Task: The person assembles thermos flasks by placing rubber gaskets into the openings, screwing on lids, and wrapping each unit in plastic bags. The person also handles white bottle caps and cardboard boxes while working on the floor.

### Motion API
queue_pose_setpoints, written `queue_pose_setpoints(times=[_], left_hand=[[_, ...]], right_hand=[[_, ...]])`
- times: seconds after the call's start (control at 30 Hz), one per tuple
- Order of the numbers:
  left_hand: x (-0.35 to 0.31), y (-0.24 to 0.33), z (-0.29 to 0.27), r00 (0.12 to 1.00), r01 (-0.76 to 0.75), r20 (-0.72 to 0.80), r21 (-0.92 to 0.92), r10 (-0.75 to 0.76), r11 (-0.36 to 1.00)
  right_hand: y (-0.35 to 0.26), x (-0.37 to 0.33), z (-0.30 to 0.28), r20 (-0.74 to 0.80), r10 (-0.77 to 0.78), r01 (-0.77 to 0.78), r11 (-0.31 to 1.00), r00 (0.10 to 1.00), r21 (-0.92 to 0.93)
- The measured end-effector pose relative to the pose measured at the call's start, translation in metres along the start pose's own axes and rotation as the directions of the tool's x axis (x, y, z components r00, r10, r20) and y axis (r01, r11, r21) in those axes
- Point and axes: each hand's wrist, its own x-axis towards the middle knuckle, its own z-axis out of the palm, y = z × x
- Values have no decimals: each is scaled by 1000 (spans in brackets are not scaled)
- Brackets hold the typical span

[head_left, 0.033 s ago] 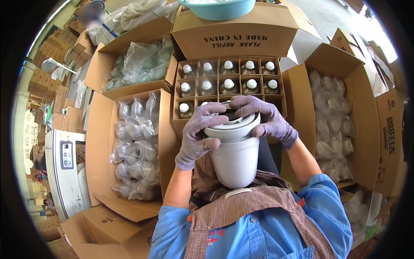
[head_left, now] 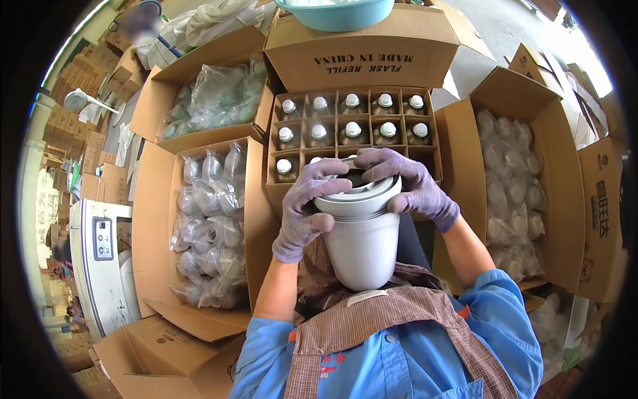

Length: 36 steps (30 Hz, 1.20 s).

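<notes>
A light grey plastic flask body (head_left: pixel 362 249), narrowing toward its lower end, rests in my lap on the brown checked apron (head_left: pixel 372 309). Round its top sits a grey ring-shaped collar (head_left: pixel 362 207) with a dark opening in the middle. My left hand (head_left: pixel 304 209), in a purple-grey glove, has its fingers over the collar and its thumb at the side. From the opposite side my gloved right hand (head_left: pixel 419 186) clasps the same collar, fingertips curled over the rim. My fingers hide part of the opening.
Just ahead, a divided carton (head_left: pixel 362 61) holds several dark bottles with white caps (head_left: pixel 352 130). Cartons of plastic-wrapped pieces flank me, at left (head_left: pixel 147 219) and right (head_left: pixel 565 219). Behind the bottles stands a light blue basin (head_left: pixel 345 16); a white machine (head_left: pixel 100 279) is far left.
My left hand and forearm have shifted very slightly to the right. The grey flask body stays in place, with both hands still on its collar.
</notes>
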Motion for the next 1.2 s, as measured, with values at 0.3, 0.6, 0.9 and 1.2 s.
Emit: queue_pose_setpoints(times=[0.3, 0.6, 0.9, 1.2], left_hand=[[7, -32, -12, 939, 292, -190, -3, -287, 956], [20, 17, -4, 926, 298, -162, -241, -341, 924], [16, 16, 10, 978, 133, -162, -1, -131, 991], [13, 23, 13, 930, 300, -218, -12, -295, 954]], right_hand=[[-46, -3, 28, -105, -299, 231, 880, 948, -416], [-12, -7, 18, -311, -61, -73, 912, 948, -403], [9, -7, 27, -378, 49, -138, 967, 925, -212], [-23, 5, 47, -358, 112, -187, 965, 927, -182]])
